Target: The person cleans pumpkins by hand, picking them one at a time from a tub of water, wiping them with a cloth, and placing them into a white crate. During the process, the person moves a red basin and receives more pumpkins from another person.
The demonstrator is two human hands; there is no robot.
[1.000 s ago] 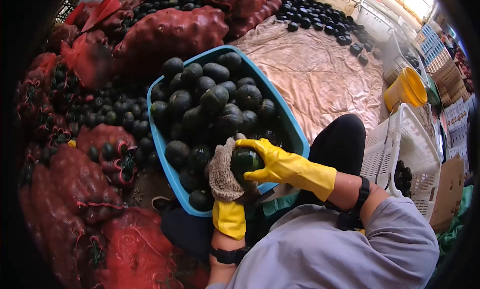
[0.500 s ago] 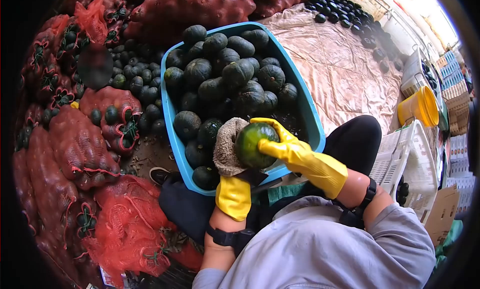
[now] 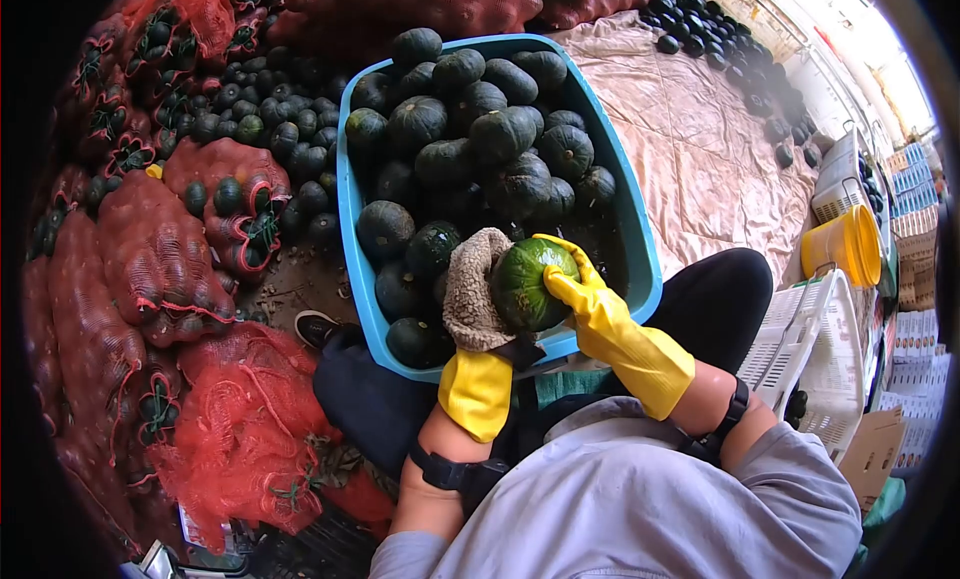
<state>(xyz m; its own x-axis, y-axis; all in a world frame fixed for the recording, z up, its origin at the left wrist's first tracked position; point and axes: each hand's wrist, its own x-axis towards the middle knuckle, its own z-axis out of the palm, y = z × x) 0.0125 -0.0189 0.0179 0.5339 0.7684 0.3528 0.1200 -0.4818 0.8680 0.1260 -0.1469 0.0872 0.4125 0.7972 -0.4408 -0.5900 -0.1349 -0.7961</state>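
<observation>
A glossy green pumpkin [image 3: 526, 287] is held between my two hands over the near edge of a blue tub [image 3: 349, 241]. My right hand [image 3: 583, 297], in a yellow rubber glove, grips its right side, thumb across the front and fingers over the top. My left hand [image 3: 480, 364], also gloved in yellow, has a brown fleecy cloth [image 3: 476, 287] around it, pressed against the pumpkin's left side. That cloth hides the left fingers. Dark green pumpkins [image 3: 503, 135] are heaped in the tub, with dark water showing at its right side.
Red mesh sacks [image 3: 160, 244] of produce stand at the left, beside loose pumpkins [image 3: 285, 139] on the floor. A pinkish sheet [image 3: 690, 149] spreads at right, with more pumpkins [image 3: 690, 24] behind. White crates [image 3: 825, 354] and a yellow bucket [image 3: 842, 247] are on the right.
The pumpkin has turned in my hands, showing a lighter, ribbed face. My right fingers have shifted slightly on it. The whole view has moved a little.
</observation>
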